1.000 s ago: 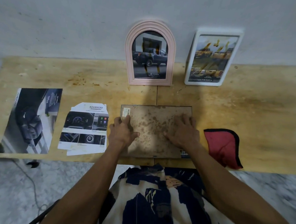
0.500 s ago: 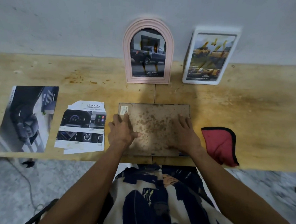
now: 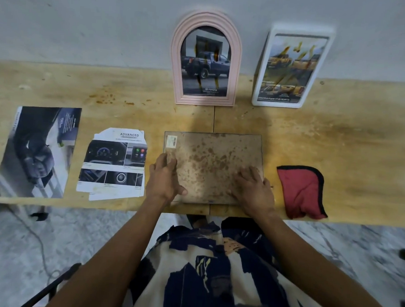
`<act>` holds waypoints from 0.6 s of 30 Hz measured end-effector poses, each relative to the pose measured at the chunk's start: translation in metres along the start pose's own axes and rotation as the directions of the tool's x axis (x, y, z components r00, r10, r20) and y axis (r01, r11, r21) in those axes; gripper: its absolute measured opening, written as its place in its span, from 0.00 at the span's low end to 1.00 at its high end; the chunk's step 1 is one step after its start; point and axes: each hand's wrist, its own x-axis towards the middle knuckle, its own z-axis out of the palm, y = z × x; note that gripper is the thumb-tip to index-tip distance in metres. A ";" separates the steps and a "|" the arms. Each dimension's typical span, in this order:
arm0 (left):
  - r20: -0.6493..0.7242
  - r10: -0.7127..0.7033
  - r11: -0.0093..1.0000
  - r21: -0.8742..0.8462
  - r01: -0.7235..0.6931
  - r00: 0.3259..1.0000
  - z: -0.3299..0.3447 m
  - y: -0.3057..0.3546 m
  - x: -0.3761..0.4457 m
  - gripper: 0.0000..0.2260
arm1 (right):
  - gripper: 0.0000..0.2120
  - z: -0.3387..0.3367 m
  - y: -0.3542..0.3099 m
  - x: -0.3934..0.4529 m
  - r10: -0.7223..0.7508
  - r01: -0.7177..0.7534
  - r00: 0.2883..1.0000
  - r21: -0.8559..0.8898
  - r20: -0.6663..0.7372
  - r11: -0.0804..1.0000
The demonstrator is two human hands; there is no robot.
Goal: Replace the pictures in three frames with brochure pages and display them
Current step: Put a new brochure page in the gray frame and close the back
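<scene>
A rectangular frame (image 3: 213, 161) lies face down near the table's front edge, its stained brown backboard up with a barcode sticker at the top left corner. My left hand (image 3: 163, 179) rests on its left edge, fingers straight on the board and thumb spread to the right. My right hand (image 3: 253, 189) lies flat on its lower right corner. A pink arched frame (image 3: 205, 59) with a dark pickup picture and a white frame (image 3: 293, 66) with a yellow truck page stand against the wall.
A cut brochure page (image 3: 114, 165) headed ADVANCED lies left of the frame, and a larger dark brochure page (image 3: 37, 149) lies further left. A folded red cloth (image 3: 300, 191) sits at the right. The wooden table (image 3: 350, 142) ends just in front of my hands.
My right hand has slid a little toward the frame's lower right corner. My left hand has stayed on the left edge. The frame has not moved.
</scene>
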 end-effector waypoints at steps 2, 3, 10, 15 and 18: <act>-0.005 -0.019 1.000 -0.003 0.019 1.000 -0.001 0.002 0.000 0.40 | 0.26 -0.005 -0.001 -0.001 -0.001 0.002 0.999 -0.005 0.045 1.000; -0.004 -0.021 1.000 -0.009 0.021 1.000 0.000 0.002 0.000 0.39 | 0.26 -0.007 -0.002 -0.001 0.000 0.001 0.998 -0.007 0.063 1.000; -0.093 -0.076 0.958 -0.283 0.047 0.993 0.003 -0.009 -0.010 0.51 | 0.18 0.005 0.013 0.006 0.158 -0.119 0.981 0.287 -0.116 0.950; -0.106 -0.187 0.919 -0.369 0.136 0.977 0.008 -0.026 -0.016 0.25 | 0.18 -0.007 0.010 -0.013 0.464 -0.242 0.860 0.631 -0.212 0.737; -0.057 -0.224 0.873 -0.455 0.174 0.973 0.005 -0.022 -0.020 0.18 | 0.23 -0.011 0.003 -0.015 0.512 -0.279 0.846 0.697 -0.146 0.660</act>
